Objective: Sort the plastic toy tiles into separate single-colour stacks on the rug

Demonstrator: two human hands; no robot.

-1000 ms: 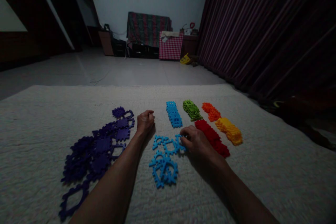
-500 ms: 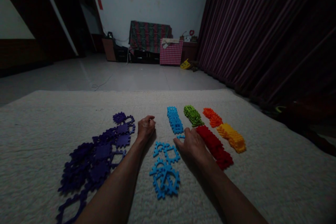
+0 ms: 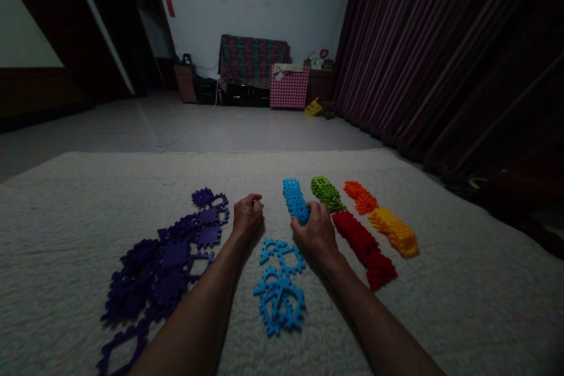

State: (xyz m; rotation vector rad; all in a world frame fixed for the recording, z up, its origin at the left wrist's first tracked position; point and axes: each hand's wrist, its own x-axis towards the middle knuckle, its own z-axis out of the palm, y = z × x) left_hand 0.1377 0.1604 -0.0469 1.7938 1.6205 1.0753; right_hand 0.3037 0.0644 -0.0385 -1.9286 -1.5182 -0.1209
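Observation:
My right hand (image 3: 314, 230) is closed on a light blue puzzle piece at the near end of the light blue row (image 3: 293, 197). My left hand (image 3: 247, 215) rests as a fist on the white mat (image 3: 66, 211), between the purple pile (image 3: 165, 255) and the light blue row; nothing shows in it. Loose light blue pieces (image 3: 279, 288) lie between my forearms. A green row (image 3: 326, 192), a red row (image 3: 363, 244), an orange row (image 3: 360, 197) and a yellow row (image 3: 394, 231) lie to the right of my right hand.
Beyond the mat is a bare tiled floor. A dark striped curtain (image 3: 440, 53) hangs along the right. At the far wall stand a draped cabinet (image 3: 252, 61) and a red checked box (image 3: 288, 85).
My right hand lifted a light blue piece from the loose group and carried it forward to the near end of the light blue row. My left fist stayed in place.

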